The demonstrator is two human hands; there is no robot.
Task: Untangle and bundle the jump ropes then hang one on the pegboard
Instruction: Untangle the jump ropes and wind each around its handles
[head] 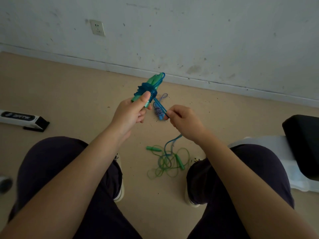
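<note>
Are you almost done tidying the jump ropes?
Not yet. The striped rope on the floor looks bundled. The left hand holds the blue rope while the right hand pulls its end. The green rope lies loose. Nothing is hung.

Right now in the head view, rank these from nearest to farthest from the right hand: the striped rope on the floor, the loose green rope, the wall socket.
From the right hand:
1. Striped rope, just to its left on the floor.
2. Loose green rope, below it between the feet.
3. Wall socket, far up-left on the wall.
</note>
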